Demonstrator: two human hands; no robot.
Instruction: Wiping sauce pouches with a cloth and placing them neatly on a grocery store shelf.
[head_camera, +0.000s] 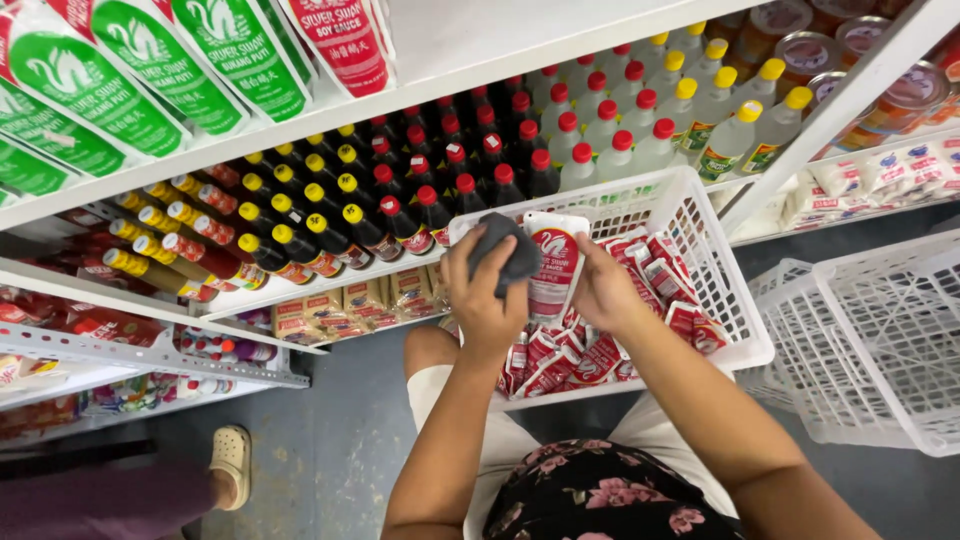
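Head view, looking down past floral shorts to a white plastic basket (735, 300) resting across the person's lap. Left hand (483, 295) is closed around a dark grey cloth (505, 250), bunched in the fingers and pressed against the left side of a red-and-white sauce pouch (556, 268). Right hand (603, 290) holds that pouch from its right edge, fingers wrapped behind it, thumb side toward the camera. The pouch stands upright between the two hands, above the basket's near half, its top level with the basket's far rim. Cloth and pouch are touching; the cloth covers part of the pouch's upper left corner.

Under the hands the basket is filled with more red-and-white pouches (600, 355), lying loose and overlapping.

Beyond the basket, a white shelf (440, 55) carries rows of dark sauce bottles with red caps (450, 170), others with yellow caps (300, 215), and clear bottles (640, 130) farther right. Large green-and-white pouches (150, 70) lie on the shelf above. A second white basket (870, 340) sits on the floor at right. At lower left, another person's foot in a cream clog (230, 462) stands on the grey floor.
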